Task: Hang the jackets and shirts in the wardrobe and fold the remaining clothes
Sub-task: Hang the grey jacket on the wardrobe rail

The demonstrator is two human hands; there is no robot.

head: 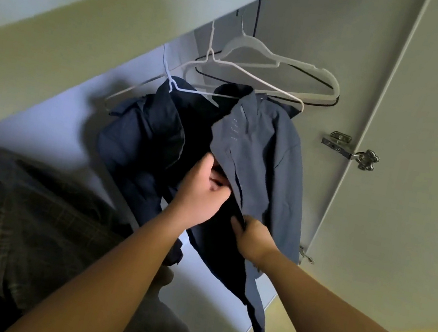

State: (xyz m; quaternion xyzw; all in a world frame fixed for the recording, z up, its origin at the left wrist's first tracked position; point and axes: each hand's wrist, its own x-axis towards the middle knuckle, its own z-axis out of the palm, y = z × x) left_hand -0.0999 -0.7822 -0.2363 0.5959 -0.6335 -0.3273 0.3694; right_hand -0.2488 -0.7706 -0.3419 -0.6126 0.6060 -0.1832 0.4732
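Note:
A blue-grey shirt point(263, 156) hangs on a white wire hanger point(229, 65) inside the wardrobe, its front open. My left hand point(202, 189) grips the shirt's front edge at mid-height, fingers curled round the cloth. Lower down, my right hand point(250, 237) pinches the same front edge. Just left of the shirt hangs a dark navy jacket point(140, 140) on another white hanger point(172, 84). A plaid garment point(35, 224) hangs at the lower left.
Empty hangers, one white plastic point(283, 60) and one black point(316, 102), hang behind the shirt. The open wardrobe door point(416, 171) with its metal hinge point(349, 149) stands to the right. The wardrobe's pale back wall point(51, 130) is behind the clothes.

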